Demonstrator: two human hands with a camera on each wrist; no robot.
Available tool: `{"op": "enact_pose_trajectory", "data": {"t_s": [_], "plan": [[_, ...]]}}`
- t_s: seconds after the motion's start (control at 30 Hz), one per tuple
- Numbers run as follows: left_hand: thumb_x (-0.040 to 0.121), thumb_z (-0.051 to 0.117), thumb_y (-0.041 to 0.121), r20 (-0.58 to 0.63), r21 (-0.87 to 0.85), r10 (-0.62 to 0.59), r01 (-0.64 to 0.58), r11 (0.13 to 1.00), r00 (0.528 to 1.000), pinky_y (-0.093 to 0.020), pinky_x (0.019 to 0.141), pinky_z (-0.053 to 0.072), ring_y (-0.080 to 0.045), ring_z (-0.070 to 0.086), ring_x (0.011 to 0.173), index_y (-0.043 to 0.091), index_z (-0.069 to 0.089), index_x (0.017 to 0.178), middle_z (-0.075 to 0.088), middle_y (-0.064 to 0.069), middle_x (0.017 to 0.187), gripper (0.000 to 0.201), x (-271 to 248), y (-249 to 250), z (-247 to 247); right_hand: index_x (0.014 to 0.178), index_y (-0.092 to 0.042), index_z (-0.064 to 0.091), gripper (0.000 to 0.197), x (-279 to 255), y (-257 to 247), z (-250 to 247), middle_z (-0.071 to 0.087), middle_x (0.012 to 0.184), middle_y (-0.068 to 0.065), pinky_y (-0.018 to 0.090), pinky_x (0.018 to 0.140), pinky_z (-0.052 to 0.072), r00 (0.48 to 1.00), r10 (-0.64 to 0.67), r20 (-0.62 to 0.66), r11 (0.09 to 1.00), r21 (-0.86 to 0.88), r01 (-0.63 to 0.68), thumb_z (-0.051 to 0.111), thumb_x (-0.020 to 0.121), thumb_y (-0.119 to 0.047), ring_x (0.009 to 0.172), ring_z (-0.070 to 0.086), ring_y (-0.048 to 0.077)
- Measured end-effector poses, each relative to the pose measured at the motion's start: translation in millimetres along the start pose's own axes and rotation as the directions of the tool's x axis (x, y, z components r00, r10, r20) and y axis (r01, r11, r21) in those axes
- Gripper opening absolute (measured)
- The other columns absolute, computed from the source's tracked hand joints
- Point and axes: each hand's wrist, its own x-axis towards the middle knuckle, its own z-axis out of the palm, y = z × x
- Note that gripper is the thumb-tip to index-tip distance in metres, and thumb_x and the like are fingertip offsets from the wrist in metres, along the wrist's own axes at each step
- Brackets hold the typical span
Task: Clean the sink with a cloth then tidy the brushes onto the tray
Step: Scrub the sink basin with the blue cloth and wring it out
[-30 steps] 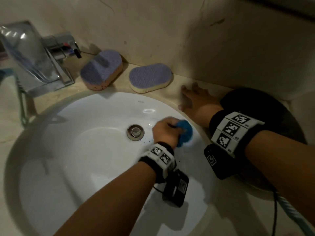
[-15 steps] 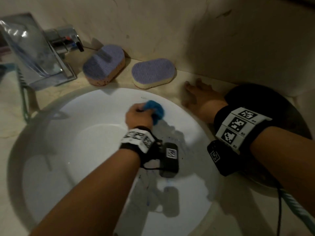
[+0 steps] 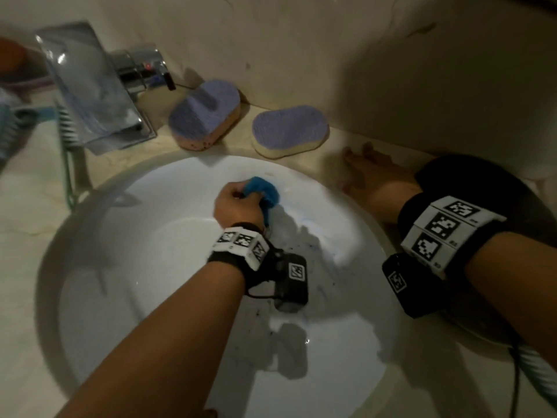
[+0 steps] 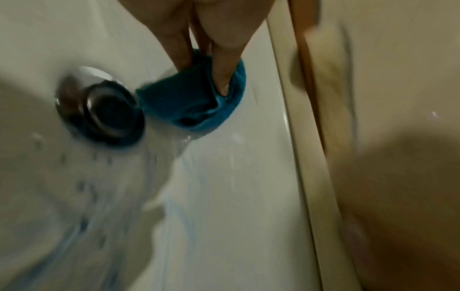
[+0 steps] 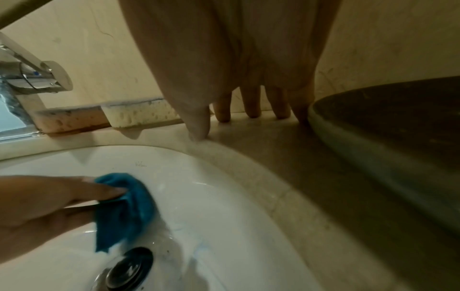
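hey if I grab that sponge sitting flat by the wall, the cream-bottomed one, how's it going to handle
The sponge probably squashes under a grip: the right wrist view shows an open-pored foam side. It likely weighs little for its bulk, unless soaked, which the pictures cannot settle. Lying flat on its broad base on the counter, it should slide rather than roll or tip.

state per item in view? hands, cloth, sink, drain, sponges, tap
left hand: grips cloth
right hand: flat on counter
cloth: bunched, pressed on sink wall
sink: wet, dark specks
drain: plug seated
sponges: on counter, untouched
tap: no water running
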Motion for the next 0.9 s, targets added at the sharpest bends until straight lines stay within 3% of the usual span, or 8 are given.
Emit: {"op": "enact_pose_trajectory", "data": {"t_s": [0.13,0.2,0.43,0.5,0.6,0.7,0.8,0.9], "plan": [[0.083,0.066,0.010,-0.220,0.050,-0.012,0.024,0.998,0.975,-0.014,0.070,0.038,-0.018,0.056,0.089,0.007,0.064,0.100,0.062,-0.008,0.097,0.017,30.0,-0.7,-46.7,0.149,-0.032,0.007,0.066,-0.4,-0.5,1.4,-0.001,0.159,0.006,0.046,0.116,0.019,1.000,0.000,0.002,1.000,0.013,0.000,0.041,0.094,-0.046,0.144,0.010,0.038],[0.083,0.066,0.010,-0.176,0.087,-0.012,0.028,0.996,0.984,-0.018,0.073,0.040,-0.020,0.059,0.091,0.005,0.065,0.101,0.067,-0.011,0.102,0.019,30.1,-4.1,-38.7,0.149,-0.032,0.007,0.066,-0.1,-0.5,1.5,0.000,0.159,0.006,0.047,0.116,0.019,1.000,-0.007,-0.008,1.000,0.012,0.007,0.041,0.094,-0.045,0.143,0.011,0.038],[0.080,0.065,0.001,0.101,0.104,0.013,-0.023,0.994,0.995,-0.015,0.072,0.042,-0.015,0.056,0.083,0.007,0.068,0.090,0.066,-0.005,0.093,0.012,-1.4,-22.8,22.3,0.149,-0.034,0.007,0.065,1.6,1.7,3.4,0.001,0.159,0.005,0.046,0.115,0.019,1.000,-0.013,-0.023,1.000,0.015,0.013,0.041,0.094,-0.045,0.144,0.010,0.036],[0.079,0.065,0.003,0.061,0.089,0.035,-0.040,0.995,0.998,-0.022,0.078,0.048,-0.018,0.060,0.085,0.012,0.066,0.087,0.067,-0.007,0.095,0.013,7.9,-27.8,12.1,0.149,-0.033,0.008,0.065,0.7,1.1,3.5,0.002,0.159,0.005,0.046,0.115,0.020,1.000,-0.014,-0.021,1.000,0.012,0.014,0.041,0.094,-0.044,0.144,0.012,0.037],[0.080,0.065,0.008,-0.130,0.074,0.064,-0.055,0.996,0.989,-0.033,0.088,0.050,-0.027,0.061,0.096,0.012,0.062,0.095,0.065,-0.012,0.104,0.015,32.1,-30.9,-15.8,0.149,-0.032,0.008,0.065,-0.5,0.3,2.3,0.002,0.159,0.006,0.045,0.115,0.020,0.999,-0.016,-0.032,1.000,0.014,0.016,0.042,0.094,-0.043,0.144,0.012,0.037],[0.079,0.069,0.008,-0.118,0.112,0.142,-0.129,0.985,0.983,-0.033,0.092,0.048,-0.027,0.058,0.102,0.007,0.060,0.104,0.059,-0.015,0.113,0.027,35.5,-32.9,-27.6,0.149,-0.031,0.008,0.065,-2.4,0.0,2.0,0.001,0.159,0.007,0.044,0.116,0.017,0.999,-0.018,-0.028,1.000,0.024,0.018,0.042,0.095,-0.042,0.144,0.010,0.036],[0.071,0.076,0.003,-0.056,0.094,0.190,-0.184,0.978,0.980,-0.021,0.097,0.042,-0.022,0.053,0.108,0.006,0.058,0.112,0.051,-0.013,0.122,0.044,24.2,-36.6,-18.4,0.149,-0.031,0.007,0.065,-2.9,0.1,2.6,0.000,0.159,0.007,0.043,0.117,0.015,0.999,-0.020,-0.030,0.999,0.030,0.021,0.042,0.095,-0.042,0.145,0.008,0.035],[0.072,0.071,-0.005,-0.065,0.133,0.232,-0.221,0.966,0.971,-0.006,0.090,0.032,-0.021,0.051,0.112,0.006,0.057,0.116,0.050,-0.013,0.124,0.048,24.1,-42.5,-16.5,0.149,-0.031,0.008,0.065,-1.1,1.3,4.6,0.002,0.159,0.008,0.042,0.118,0.015,0.999,-0.026,-0.044,0.999,0.036,0.027,0.043,0.095,-0.041,0.145,0.008,0.034]]}}
